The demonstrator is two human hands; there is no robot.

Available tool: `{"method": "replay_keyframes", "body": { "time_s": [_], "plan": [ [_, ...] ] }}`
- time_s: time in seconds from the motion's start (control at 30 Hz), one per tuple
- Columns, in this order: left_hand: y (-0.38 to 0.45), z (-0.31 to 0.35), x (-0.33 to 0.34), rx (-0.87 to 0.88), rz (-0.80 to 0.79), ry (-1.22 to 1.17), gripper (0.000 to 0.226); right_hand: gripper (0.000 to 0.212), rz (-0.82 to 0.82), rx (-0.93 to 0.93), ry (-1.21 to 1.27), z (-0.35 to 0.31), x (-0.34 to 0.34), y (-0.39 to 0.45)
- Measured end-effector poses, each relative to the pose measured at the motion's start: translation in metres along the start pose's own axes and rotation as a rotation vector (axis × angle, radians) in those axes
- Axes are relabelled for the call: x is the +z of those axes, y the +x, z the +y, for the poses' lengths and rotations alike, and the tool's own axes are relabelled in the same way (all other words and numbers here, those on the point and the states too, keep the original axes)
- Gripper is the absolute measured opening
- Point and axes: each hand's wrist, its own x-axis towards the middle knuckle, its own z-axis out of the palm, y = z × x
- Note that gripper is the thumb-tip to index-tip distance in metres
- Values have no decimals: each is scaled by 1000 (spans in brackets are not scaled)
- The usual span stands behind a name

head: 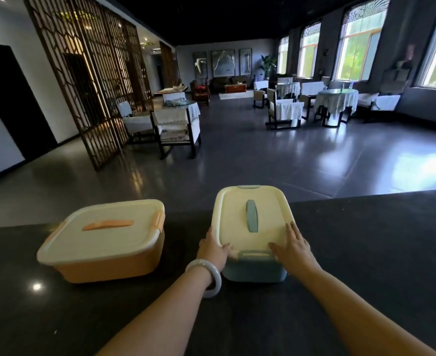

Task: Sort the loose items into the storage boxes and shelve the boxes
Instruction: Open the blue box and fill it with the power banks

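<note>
1. Here, two storage boxes stand on a dark counter [366,253], both with the lid on, so what is inside them cannot be seen.
2. The blue box [254,271] is the nearer one to the person. It has a cream lid [237,222] with a blue handle [251,215] lying flat in the middle, a blue latch [255,255] on the near end and another latch [248,187] on the far end.
3. The left hand [215,249] holds the near left corner of this lid; the thumb lies on top of the lid and the other fingers go around the edge. A pale bangle [206,277] sits on the left wrist.
4. The right hand [292,246] lies flat on the near right part of the same lid, fingers straight and spread, thumb near the front latch. It presses or rests on the lid and grips nothing.
5. The two hands are apart, one on each side of the front latch.
6. The orange box [114,263] stands to the left of the blue box, apart from it. Its cream lid [101,232] has an orange handle [107,224] folded flat and an orange latch [158,217] on the right end. No hand touches it.
7. Behind the counter there is a large room with a dark shiny floor [237,160], tables with white cloths [337,98], chairs, a wooden lattice screen [88,80] on the left and bright windows [360,47] on the right.
</note>
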Motion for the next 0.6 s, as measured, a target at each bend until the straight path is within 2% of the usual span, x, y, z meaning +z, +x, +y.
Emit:
{"method": "replay_keyframes", "body": {
  "time_s": [0.13, 0.33, 0.47, 0.6],
  "plan": [
    [-8, -5, 6, -12, 44, -61, 65, 86, 67, 2, 72, 7, 9, -8],
    [-42, -25, -6, -82, 3, -145, 76, 91, 137, 21, 60, 10, 14, -38],
    [-80, -46, -24, -107, -51, -234, 74, 76, 111, 54, 179, 7, 19, -63],
    [-131, -83, -51, -121, -62, -316, 81, 58, 98, 96, 241, 2, 37, -95]
  ]
}}
